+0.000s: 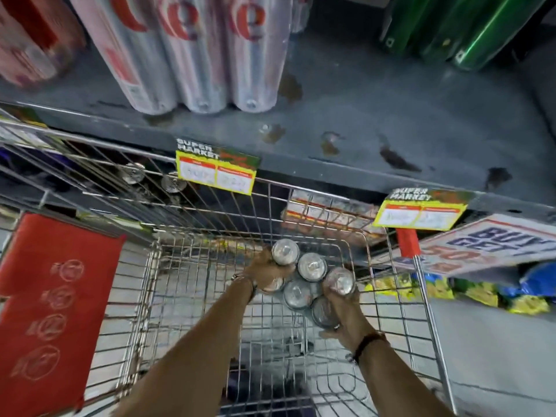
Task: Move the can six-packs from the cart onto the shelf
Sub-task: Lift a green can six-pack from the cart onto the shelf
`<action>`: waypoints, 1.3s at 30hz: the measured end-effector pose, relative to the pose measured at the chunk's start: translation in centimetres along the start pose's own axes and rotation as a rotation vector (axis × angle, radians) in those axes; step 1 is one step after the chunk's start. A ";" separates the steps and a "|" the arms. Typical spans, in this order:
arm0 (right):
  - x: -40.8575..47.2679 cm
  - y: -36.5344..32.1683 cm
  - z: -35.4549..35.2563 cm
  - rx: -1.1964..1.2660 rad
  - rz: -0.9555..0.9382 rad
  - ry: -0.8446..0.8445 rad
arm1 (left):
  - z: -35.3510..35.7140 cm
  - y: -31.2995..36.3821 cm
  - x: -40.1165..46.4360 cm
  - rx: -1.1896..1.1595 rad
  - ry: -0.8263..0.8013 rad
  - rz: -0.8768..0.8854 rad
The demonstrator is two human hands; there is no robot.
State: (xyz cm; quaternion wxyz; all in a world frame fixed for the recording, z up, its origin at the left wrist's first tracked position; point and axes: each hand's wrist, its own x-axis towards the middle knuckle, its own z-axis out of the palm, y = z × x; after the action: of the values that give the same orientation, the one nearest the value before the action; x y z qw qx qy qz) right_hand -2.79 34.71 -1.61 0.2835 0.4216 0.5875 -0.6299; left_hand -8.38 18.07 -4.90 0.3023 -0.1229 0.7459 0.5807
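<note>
Down in the lower middle of the frame, both hands grip one six-pack of cans (311, 281) inside the wire cart (192, 284). The left hand (264, 273) is clamped on its left side, the right hand (346, 314) on its right. Above, across the upper frame, runs the dark shelf (376, 115), with silver cans (192, 55) at upper left and green cans (469, 28) at upper right.

Six-pack of silver-topped metal cans (307, 281), upright, lids up, two rows of three. Clasped between left hand (264, 272) on its left end and right hand (346, 317) on its near right end, inside wire shopping cart (192, 284). Dark grey stained metal shelf (376, 115) beyond and above the hands, silver-and-red tall cans (192, 52) standing on it.
</note>
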 end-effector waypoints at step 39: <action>-21.9 -31.8 -6.2 -0.470 -0.801 0.011 | -4.3 35.5 -15.1 -0.037 0.209 0.181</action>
State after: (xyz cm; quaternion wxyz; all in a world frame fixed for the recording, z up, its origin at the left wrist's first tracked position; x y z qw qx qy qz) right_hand -18.11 42.53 33.54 0.1025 0.0891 0.8325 -0.5371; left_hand -16.76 21.98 32.77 0.1672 -0.1205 0.7703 0.6034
